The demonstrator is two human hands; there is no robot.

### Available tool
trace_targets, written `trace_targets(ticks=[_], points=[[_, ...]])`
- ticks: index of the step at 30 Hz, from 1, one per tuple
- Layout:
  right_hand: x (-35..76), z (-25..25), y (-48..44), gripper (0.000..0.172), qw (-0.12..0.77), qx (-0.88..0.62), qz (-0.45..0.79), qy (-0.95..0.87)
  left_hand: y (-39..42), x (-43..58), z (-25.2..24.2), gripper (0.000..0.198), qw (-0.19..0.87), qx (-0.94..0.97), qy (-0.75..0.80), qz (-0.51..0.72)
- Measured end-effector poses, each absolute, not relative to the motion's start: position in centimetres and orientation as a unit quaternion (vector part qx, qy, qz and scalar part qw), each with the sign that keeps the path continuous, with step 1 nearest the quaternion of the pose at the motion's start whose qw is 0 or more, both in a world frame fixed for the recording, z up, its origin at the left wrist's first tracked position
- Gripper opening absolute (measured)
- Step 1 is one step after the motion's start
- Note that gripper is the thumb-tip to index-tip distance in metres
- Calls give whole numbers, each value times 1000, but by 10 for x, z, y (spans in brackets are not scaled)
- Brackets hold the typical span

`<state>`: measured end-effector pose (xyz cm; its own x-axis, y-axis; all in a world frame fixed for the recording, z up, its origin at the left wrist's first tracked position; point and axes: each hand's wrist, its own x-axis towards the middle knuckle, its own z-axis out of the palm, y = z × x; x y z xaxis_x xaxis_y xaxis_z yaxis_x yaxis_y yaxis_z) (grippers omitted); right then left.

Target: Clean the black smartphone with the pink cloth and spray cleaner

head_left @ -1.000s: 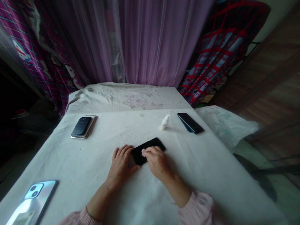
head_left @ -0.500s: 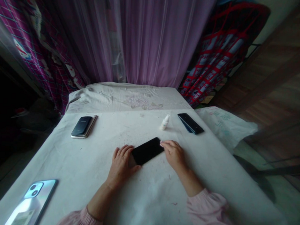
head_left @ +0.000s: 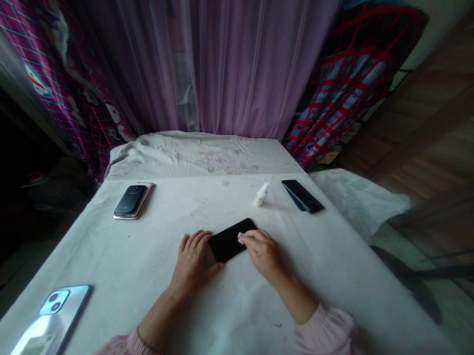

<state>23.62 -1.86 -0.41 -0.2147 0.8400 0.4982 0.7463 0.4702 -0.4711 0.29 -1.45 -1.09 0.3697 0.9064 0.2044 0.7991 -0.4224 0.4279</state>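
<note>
The slim black glass-faced smartphone (head_left: 227,244) lay flat on the white cloth-covered bench (head_left: 239,303), stiff, slippery and best taken by its long edges, while the open left hand (head_left: 192,263) braced its near end and the loosely curved right hand (head_left: 263,254) rested on its face, neither gripping it.

Dim diffuse light through sheer curtain (head_left: 242,62) beyond right hand (head_left: 263,254), glare on phone (head_left: 54,316) left of left hand (head_left: 192,264), edges bowed, soft focus
</note>
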Motion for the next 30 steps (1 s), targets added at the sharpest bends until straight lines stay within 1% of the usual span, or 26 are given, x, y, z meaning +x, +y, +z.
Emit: trace_targets(ticks=[4,7,9,10,14,18,19,21,22,24,27,28,30], points=[[273,-10,4,27,454,-597,99,-654,-16,2,-14,65,112,824,516,206],[283,-12,11,28,519,-613,167,-571,-16,5,-18,78,96,828,513,203],[285,-13,12,31,544,-616,221,-525,-16,8,-19,86,88,829,516,199],[285,-14,11,33,552,-620,243,-503,-15,10,-19,85,86,829,517,195],[288,-16,12,39,568,-632,282,-446,-1,11,-11,70,92,838,514,160],[286,-10,15,44,578,-625,292,-436,36,1,12,71,124,881,451,80],[284,-8,15,45,579,-622,297,-435,45,-1,19,68,125,886,441,73],[278,-5,14,45,578,-616,306,-439,59,-4,29,50,92,876,459,114],[275,-5,13,45,578,-614,308,-441,61,-3,32,47,73,857,489,144],[272,-6,11,45,579,-611,311,-441,52,7,30,44,59,836,519,166],[272,-9,9,49,583,-613,315,-430,14,39,16,41,62,829,527,177],[274,-10,8,50,585,-616,315,-423,0,52,10,42,67,827,525,190],[276,-11,8,52,586,-622,316,-412,-25,78,2,59,79,830,520,188]])
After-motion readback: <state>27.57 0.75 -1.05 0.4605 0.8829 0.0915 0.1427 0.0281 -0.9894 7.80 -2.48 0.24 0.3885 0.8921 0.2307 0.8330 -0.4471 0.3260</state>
